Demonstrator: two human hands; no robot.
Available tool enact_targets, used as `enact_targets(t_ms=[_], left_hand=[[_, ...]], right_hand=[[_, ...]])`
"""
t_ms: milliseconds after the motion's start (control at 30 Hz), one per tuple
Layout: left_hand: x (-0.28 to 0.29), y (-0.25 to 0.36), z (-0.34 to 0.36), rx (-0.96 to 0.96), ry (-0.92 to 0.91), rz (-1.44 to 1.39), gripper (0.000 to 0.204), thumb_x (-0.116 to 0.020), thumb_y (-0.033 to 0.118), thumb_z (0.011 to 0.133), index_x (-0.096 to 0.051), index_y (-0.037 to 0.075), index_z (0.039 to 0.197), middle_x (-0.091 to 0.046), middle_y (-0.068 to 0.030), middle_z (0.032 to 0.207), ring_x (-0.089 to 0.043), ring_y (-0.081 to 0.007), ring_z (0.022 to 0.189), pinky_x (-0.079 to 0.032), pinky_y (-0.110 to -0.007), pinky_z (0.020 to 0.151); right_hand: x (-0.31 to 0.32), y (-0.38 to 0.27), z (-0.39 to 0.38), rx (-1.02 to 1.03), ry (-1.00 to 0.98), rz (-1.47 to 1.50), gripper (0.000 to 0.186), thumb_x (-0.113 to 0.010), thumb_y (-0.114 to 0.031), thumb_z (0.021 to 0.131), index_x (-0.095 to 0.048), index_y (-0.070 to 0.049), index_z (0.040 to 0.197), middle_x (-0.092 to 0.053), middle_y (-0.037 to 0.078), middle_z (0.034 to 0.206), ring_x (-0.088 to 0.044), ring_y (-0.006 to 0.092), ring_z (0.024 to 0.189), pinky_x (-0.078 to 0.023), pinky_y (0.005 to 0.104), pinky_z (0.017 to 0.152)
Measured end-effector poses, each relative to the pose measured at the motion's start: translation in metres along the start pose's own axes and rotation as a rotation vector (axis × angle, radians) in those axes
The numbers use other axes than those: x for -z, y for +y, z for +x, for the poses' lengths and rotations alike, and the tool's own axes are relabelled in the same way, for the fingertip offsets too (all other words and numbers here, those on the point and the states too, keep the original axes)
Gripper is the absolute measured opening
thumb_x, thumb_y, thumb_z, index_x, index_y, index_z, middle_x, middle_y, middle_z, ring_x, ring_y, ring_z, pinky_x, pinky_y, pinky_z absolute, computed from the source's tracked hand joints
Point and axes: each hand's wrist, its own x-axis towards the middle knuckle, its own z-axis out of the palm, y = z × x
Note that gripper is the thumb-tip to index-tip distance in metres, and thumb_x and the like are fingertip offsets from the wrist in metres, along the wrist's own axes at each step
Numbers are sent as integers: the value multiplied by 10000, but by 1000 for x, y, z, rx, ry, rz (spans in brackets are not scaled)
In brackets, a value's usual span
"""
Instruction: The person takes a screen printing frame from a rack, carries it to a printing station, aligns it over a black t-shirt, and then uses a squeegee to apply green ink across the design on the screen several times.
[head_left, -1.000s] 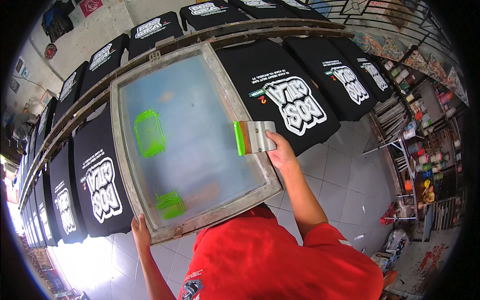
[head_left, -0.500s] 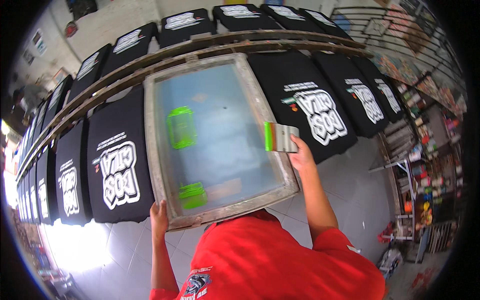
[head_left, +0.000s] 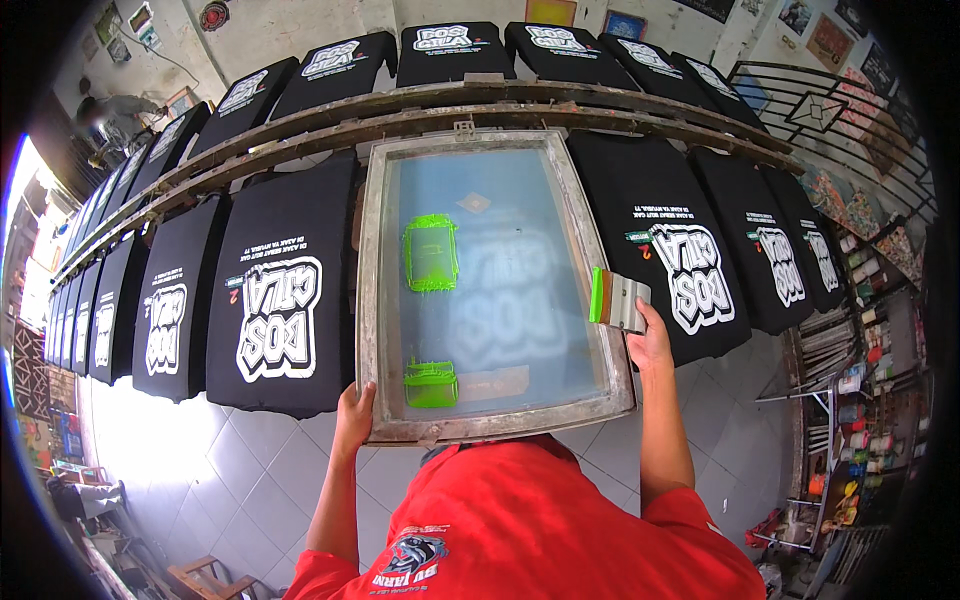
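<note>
In front of me lies a screen-printing frame (head_left: 374, 270) with a worn, pale rim and bluish translucent mesh (head_left: 510, 185). Two patches of bright green ink, an upper one (head_left: 432, 252) and a lower one (head_left: 431, 385), sit on the left part of the mesh. A black shirt with a white print shows faintly through it. My left hand (head_left: 355, 412) grips the frame at its near left corner. Just beyond the frame's right edge, my right hand (head_left: 651, 338) holds a squeegee (head_left: 620, 302), its blade edge coated green.
Printed black shirts, one on the left (head_left: 280, 300) and one on the right (head_left: 665, 250), flank the frame. Wooden rails (head_left: 300, 140) run behind, with another row of shirts beyond. Shelves of ink containers (head_left: 870, 400) stand at right. A person (head_left: 120, 118) is at far left.
My view has shifted, so the frame now appears farther right and straighter. My left hand still holds the frame and my right hand still holds the squeegee beside its right edge.
</note>
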Motion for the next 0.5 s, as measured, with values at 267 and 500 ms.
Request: enact_targets(t_ms=[267,500], left_hand=[[-1,-2,0,-16,13,-22,366,-504,284,961,-592,-71,962,-607,-85,746,-521,-127,707,-452,-327,654],[1,2,2,4,-2,-1,372,-509,284,959,-599,-76,976,-637,-100,795,-552,-131,752,-464,-322,689]], right_hand=[[9,7,6,7,-19,14,399,-598,-284,883,-554,-19,1179,-626,92,1113,-578,219,1062,-411,371,966],[9,7,10,-12,7,32,392,-596,-258,885,-549,-4,1178,-624,100,1113,-576,213,1063,-401,361,975]])
